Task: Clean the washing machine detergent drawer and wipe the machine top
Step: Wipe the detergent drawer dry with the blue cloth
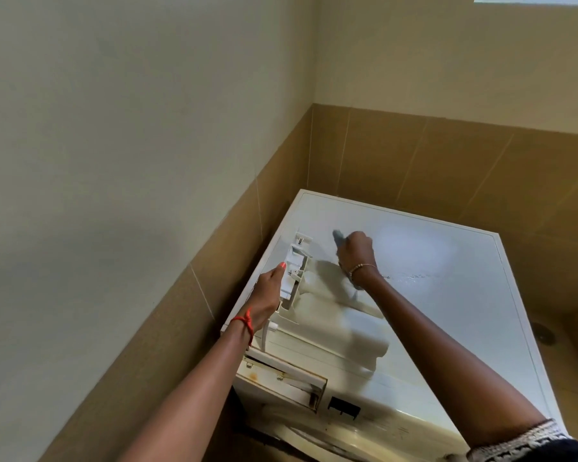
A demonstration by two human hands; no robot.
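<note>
The white washing machine stands in a tiled corner. Its detergent drawer, a long white plastic piece, lies out of the machine on the left part of the top. My left hand grips the drawer's far left end, thumb up along its edge. My right hand is closed round a blue-grey cloth and presses it on the machine top just beyond the drawer. A tail of the cloth shows under my wrist.
The empty drawer slot gapes at the machine's front left, with rusty stains inside. Brown wall tiles close in behind and to the left. A floor drain lies to the right of the machine.
</note>
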